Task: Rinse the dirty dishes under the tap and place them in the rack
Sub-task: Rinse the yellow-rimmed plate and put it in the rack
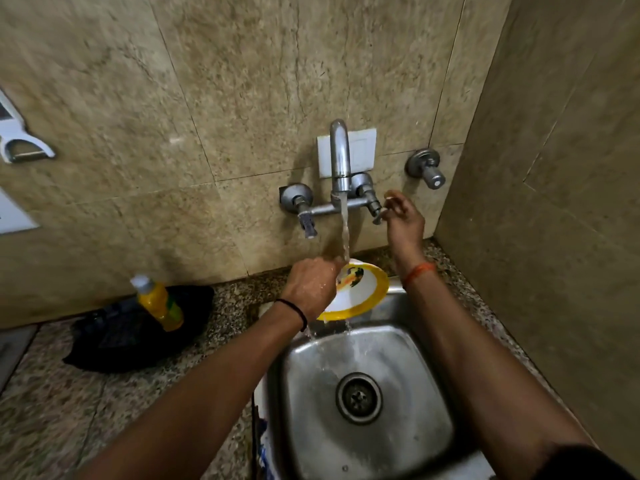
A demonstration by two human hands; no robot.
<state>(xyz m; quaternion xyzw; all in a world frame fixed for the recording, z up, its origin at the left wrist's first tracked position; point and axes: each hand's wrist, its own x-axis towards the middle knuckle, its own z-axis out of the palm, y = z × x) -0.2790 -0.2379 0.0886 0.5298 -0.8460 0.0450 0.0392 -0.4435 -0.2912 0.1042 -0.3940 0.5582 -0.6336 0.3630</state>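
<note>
Yellow-rimmed and white in the middle, with a printed picture near its upper edge: the plate (pixel 363 292), tilted over the back lip of the steel sink (pixel 398 348). Held there, by the look of it, so that the stream from the tap (pixel 339 157) strikes the upper rim and sheets off the lower edge into the basin instead of onto the counter (pixel 69 393). Water visibly dripping from the plate's near edge toward the drain (pixel 359 398).

Left hand (pixel 311 289): knuckles up, wet, fingers curled over the plate's left rim, gripping it right under the falling water. Forearm stretched long across the counter corner, a black band at the wrist.

Right hand (pixel 403 220): raised to the wall, fingertips at the right-hand tap handle (pixel 375 207), thumb and forefinger apparently closing on it, other fingers fanned loose. Probably setting the flow, though direction of any turn impossible to tell. An orange thread around that wrist.

Rinsing stage, then, judged from the running water; no rack anywhere in view, so placement not yet done.

On the counter to the left, a bottle of yellow liquid (pixel 159 303) standing upright on a dark cloth (pixel 114 341). A second valve (pixel 426 168) on the wall farther right, untouched.
</note>
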